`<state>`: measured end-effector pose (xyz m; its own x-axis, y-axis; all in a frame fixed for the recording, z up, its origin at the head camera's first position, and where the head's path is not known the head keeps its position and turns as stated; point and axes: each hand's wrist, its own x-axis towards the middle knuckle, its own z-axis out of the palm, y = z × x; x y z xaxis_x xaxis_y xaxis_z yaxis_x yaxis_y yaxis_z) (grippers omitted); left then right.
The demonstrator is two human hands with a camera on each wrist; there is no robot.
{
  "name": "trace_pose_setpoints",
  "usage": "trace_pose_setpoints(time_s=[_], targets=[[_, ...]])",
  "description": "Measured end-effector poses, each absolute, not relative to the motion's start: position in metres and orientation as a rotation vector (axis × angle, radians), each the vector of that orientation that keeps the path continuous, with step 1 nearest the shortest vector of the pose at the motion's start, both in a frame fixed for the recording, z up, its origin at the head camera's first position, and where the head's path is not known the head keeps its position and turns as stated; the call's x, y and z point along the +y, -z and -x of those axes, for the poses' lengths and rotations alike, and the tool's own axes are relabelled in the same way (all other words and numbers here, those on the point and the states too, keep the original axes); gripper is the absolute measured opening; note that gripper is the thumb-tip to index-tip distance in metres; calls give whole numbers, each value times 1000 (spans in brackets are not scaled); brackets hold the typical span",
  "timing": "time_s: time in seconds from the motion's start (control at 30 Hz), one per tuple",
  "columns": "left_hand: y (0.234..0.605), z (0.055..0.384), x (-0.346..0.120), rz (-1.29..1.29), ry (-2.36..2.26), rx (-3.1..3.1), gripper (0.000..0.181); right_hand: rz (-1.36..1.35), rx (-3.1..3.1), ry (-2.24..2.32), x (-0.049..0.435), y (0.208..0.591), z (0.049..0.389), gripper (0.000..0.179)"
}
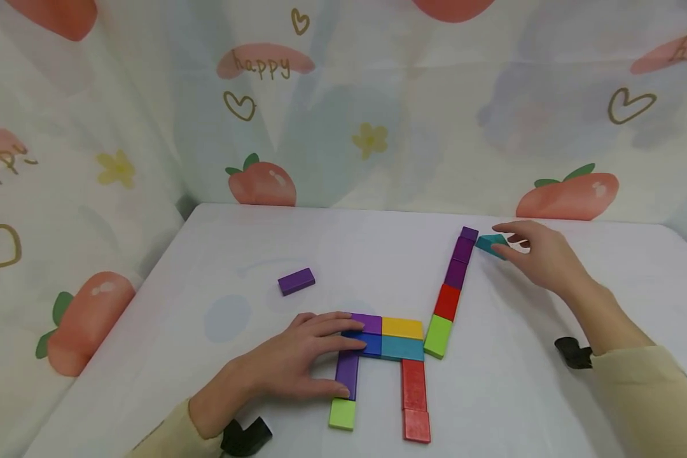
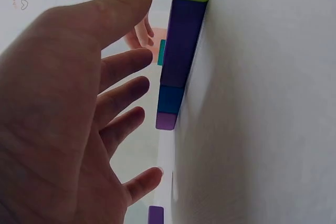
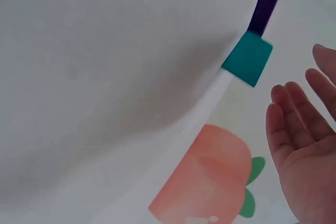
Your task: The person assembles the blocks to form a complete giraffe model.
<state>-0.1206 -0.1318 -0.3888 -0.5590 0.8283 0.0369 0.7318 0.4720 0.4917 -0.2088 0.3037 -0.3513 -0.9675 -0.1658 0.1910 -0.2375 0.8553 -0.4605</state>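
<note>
My left hand (image 1: 303, 356) has its fingers spread over the left side of a flat block figure, near a purple block (image 1: 368, 324), a blue block (image 1: 371, 346) and a purple leg block (image 1: 348, 372). In the left wrist view its fingers look apart from the blocks. A teal triangular block (image 1: 490, 244) stands at the far end of a slanted row, by a small purple block (image 1: 470, 233). My right hand (image 1: 541, 254) is just right of the teal block, fingers loosely bent. The right wrist view shows a gap between those fingers and the teal block (image 3: 249, 59).
The figure also has yellow (image 1: 402, 327), teal (image 1: 402, 348), lime (image 1: 341, 415) and red (image 1: 415, 385) blocks. The slanted row runs down to a lime block (image 1: 437, 335). A loose purple block (image 1: 296, 281) lies at left. Patterned cloth (image 1: 435, 127) hangs behind the white table (image 1: 527, 394).
</note>
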Motion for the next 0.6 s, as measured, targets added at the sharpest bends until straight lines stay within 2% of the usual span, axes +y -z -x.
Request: trace_pose_setpoints(time_s=[0.2, 0.6], targets=[[386, 127, -138, -1327, -672, 2653, 65, -479, -2792, -721, 287, 355, 188, 40], [390, 154, -163, -1259, -840, 2937, 55, -707, -2805, -752, 244, 356, 147, 46]])
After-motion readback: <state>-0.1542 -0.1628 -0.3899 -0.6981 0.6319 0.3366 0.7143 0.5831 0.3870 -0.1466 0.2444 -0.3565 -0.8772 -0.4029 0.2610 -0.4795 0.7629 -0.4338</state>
